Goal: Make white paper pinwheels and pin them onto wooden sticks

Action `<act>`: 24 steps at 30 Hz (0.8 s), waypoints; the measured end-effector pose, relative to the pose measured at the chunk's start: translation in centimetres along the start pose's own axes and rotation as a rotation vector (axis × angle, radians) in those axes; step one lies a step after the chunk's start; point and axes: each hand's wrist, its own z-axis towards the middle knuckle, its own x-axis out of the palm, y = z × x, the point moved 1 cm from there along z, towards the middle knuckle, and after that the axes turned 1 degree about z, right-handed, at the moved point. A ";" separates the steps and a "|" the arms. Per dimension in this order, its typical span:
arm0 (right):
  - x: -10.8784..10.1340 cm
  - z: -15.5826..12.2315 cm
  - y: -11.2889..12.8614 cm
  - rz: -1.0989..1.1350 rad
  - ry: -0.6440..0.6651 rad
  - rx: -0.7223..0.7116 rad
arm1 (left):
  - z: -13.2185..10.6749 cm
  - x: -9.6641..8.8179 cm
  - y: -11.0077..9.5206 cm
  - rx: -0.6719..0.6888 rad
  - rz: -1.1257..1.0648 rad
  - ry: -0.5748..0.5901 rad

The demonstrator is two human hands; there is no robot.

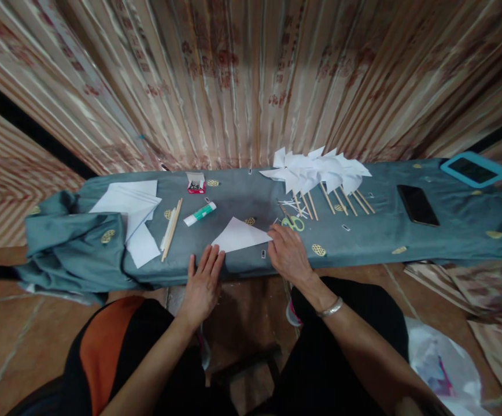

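A sheet of white paper folded into a triangle (239, 236) lies near the front edge of the cloth-covered bench. My left hand (203, 283) rests with its fingers stretched out flat at the paper's left corner. At the opposite corner my right hand (290, 253), with a silver bangle on the wrist, has its fingers bent and closed on the paper's tip. Just beyond that hand lie green-handled scissors (293, 223), beside thin white paper strips (299, 209). A glue stick (199, 214) lies beyond my left hand.
White paper pinwheels (320, 173) on wooden sticks lie at the back right. A phone (418, 205) and a blue-framed device (475, 169) are farther right. Leftward are a small red box (196, 184), loose sticks (172, 229) and white paper sheets (125, 196). A curtain (251, 81) hangs behind.
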 end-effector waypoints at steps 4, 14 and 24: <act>0.0 1.4 1.4 0.037 0.000 -0.051 | 0.0 -0.1 0.0 -0.020 -0.023 0.009; 2.2 1.7 4.3 0.014 0.254 -0.211 | -1.1 -1.1 0.0 -0.143 -0.306 -0.171; 1.7 1.1 4.7 0.039 0.250 -0.267 | -0.9 -1.1 0.3 -0.879 -1.389 -0.051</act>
